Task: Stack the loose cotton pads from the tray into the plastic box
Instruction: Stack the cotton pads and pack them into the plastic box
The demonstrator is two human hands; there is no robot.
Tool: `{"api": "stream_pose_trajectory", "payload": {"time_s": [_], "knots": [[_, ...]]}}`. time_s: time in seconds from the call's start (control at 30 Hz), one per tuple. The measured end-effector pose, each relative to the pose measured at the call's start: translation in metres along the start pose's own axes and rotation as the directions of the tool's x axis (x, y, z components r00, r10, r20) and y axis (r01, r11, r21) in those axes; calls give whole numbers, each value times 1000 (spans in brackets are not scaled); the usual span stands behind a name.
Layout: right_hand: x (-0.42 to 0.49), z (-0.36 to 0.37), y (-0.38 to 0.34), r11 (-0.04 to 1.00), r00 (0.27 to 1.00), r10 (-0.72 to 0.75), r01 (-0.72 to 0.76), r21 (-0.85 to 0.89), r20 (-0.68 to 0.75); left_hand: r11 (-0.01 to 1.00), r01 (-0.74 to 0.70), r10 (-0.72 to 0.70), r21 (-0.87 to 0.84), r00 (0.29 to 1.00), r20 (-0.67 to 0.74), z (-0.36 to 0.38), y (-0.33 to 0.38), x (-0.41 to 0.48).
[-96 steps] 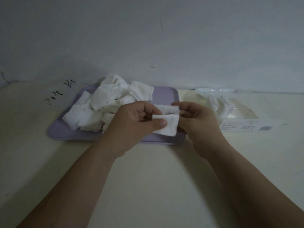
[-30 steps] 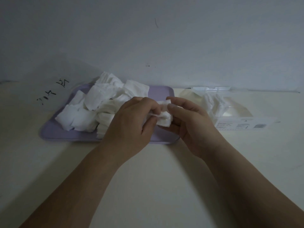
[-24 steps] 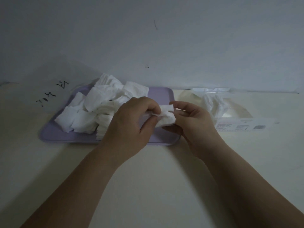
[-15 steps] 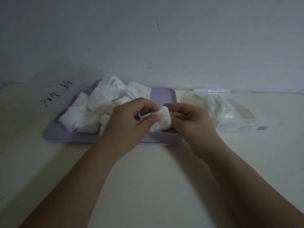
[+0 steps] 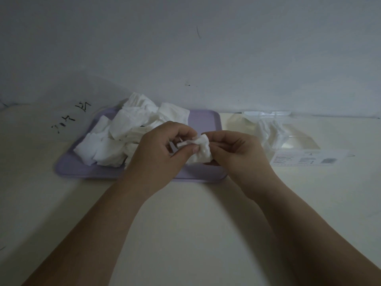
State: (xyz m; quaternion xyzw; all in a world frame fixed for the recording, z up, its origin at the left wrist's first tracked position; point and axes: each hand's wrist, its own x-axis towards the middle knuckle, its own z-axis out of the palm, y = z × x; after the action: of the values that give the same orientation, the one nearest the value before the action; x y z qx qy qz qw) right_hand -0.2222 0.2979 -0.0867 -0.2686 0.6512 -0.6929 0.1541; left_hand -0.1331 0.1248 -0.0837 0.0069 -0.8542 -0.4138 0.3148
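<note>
A crumpled white cotton pad [image 5: 201, 150] is held between both hands above the front right part of a lilac tray [image 5: 206, 120]. The pad is pinched on its left side by the thumb and curled fingers of the left hand [image 5: 158, 149], and on its right side by the curled fingers of the right hand [image 5: 237, 153]. It is lifted clear of the tray.

The tray is set at the back edge of the counter [image 5: 195, 223], against the wall [image 5: 206, 58]. A loose pile of pads [image 5: 127, 133] is heaped over the tray's left and middle; its back right corner is bare.

A clear plastic box [image 5: 299, 141] is placed just beside the tray's right edge, also along the back of the counter. A few pads [image 5: 268, 131] are seen in the box's left end, standing unevenly. A white label [image 5: 305, 159] is carried on the box's front wall; its print is too small to be read. Dark handwriting [image 5: 70, 118] is marked on the counter left of the tray.
</note>
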Motion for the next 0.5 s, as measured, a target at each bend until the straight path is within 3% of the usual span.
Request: {"api": "stream_pose_trajectory", "payload": {"time_s": [0.17, 0.5], "knots": [[0, 1, 1, 999, 1000, -17, 18, -29, 19, 988, -107, 106, 112, 994, 13, 0, -2, 2], [2, 1, 3, 987, 996, 85, -80, 138, -27, 959, -204, 217, 196, 975, -46, 1, 2, 0]]}}
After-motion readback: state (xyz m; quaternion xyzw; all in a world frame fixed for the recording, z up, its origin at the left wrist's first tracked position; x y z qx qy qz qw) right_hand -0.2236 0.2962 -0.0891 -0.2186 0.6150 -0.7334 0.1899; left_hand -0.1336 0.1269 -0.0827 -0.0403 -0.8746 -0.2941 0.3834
